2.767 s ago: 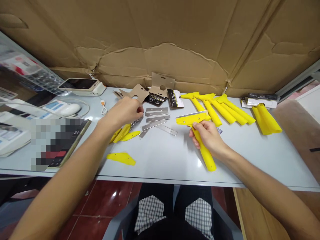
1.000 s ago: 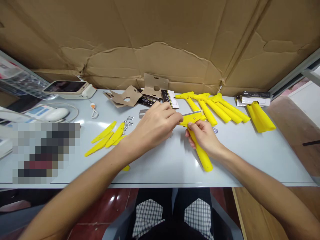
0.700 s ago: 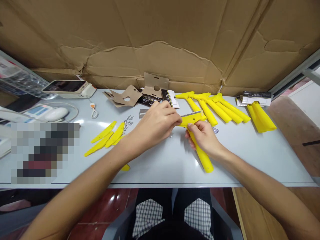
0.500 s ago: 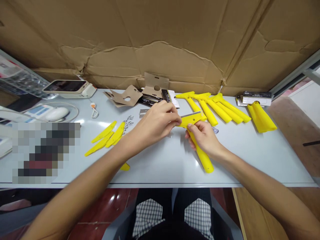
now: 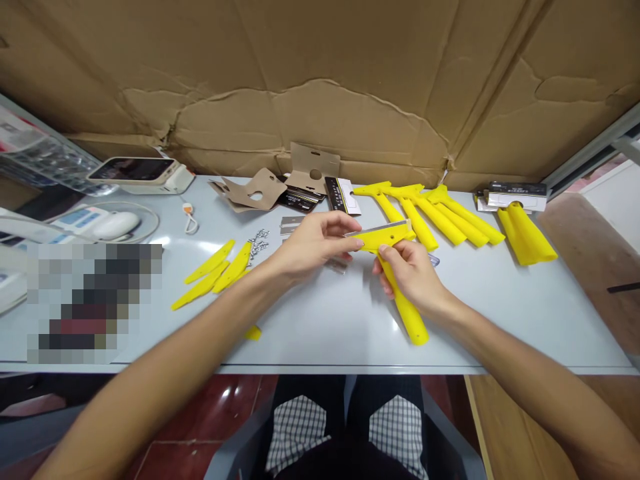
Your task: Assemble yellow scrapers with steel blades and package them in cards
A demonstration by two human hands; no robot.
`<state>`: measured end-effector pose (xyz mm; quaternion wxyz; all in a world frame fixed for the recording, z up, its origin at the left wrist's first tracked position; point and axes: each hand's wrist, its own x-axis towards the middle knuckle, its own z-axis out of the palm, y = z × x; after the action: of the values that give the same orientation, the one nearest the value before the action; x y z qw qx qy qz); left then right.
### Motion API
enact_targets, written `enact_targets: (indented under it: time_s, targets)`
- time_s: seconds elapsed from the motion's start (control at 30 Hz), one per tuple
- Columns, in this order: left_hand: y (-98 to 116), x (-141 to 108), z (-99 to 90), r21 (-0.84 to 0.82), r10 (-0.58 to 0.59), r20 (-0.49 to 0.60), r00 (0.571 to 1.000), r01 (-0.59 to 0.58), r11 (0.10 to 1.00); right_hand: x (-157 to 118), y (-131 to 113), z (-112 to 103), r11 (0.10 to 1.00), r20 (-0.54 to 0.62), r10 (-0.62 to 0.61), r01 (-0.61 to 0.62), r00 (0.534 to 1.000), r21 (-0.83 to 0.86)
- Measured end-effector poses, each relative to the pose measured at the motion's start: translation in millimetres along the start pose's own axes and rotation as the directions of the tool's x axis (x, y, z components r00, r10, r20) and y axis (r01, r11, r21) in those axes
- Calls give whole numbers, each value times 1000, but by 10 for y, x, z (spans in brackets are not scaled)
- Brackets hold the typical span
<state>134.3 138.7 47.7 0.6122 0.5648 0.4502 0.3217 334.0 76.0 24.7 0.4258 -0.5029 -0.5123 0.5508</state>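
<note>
A yellow scraper [image 5: 406, 303] is held over the table, its handle pointing down toward the front edge. Along the top of its head runs a thin metal blade edge. My right hand [image 5: 416, 273] is closed around the neck, thumb on the near face just below the head. At the head's left end, my left hand [image 5: 325, 241] lays its thumb on the near face, with its fingers curved behind. A small clear piece [image 5: 336, 266] lies under the left hand. Left of it are several yellow cover plates [image 5: 204, 285] and a small pile of screws [image 5: 259, 244].
Several yellow scraper handles [image 5: 440, 220] lie at the back right, beside a boxed yellow piece [image 5: 525, 233]. Flat metal blades [image 5: 291, 225] and opened cardboard packaging [image 5: 257, 191] are behind the left hand. A phone [image 5: 135, 170] and a white mouse [image 5: 117, 227] are at left.
My left fingers have loosened from a tight pinch at the head's left end and spread behind it, with the thumb flatter on the face. The right hand keeps its hold.
</note>
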Motion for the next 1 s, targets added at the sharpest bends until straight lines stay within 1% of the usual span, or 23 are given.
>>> enact_targets:
  time_s: [0.13, 0.3, 0.37, 0.47, 0.67, 0.73, 0.8, 0.9, 1.0]
  targets:
    - [-89, -9, 65, -156, -19, -36, 999, 13, 988, 5, -2, -7, 999, -44, 15, -13, 999, 34]
    - [-154, -35, 193, -279, -37, -82, 996, 12, 960, 5, -5, -1, 999, -75, 5, -2, 997, 40]
    - [-161, -45, 230, -309, -33, -102, 994, 0, 951, 1, -19, 7, 999, -81, 5, -1, 997, 40]
    - [-148, -59, 237, -300, -12, -104, 995, -20, 954, -11, -45, 18, 1000, -83, -5, 7, 997, 20]
    - [-76, -90, 164, -159, 37, -86, 996, -50, 986, -27, -46, 26, 999, -77, -32, 32, 997, -11]
    - [-48, -95, 133, -67, 68, -88, 994, -74, 995, -27, -31, 23, 1000, -75, -28, 28, 997, -8]
    - [-20, -93, 87, 62, 122, -70, 990, -118, 991, -27, -17, 17, 1000, -61, -18, 17, 998, -19]
    - [21, -78, -20, 259, 188, 30, 982, -189, 947, -28, 0, 7, 997, -19, -14, 13, 1000, -75]
    - [44, -55, -135, 357, 196, 150, 969, -238, 903, -24, 19, 3, 995, 35, -14, 17, 999, -97]
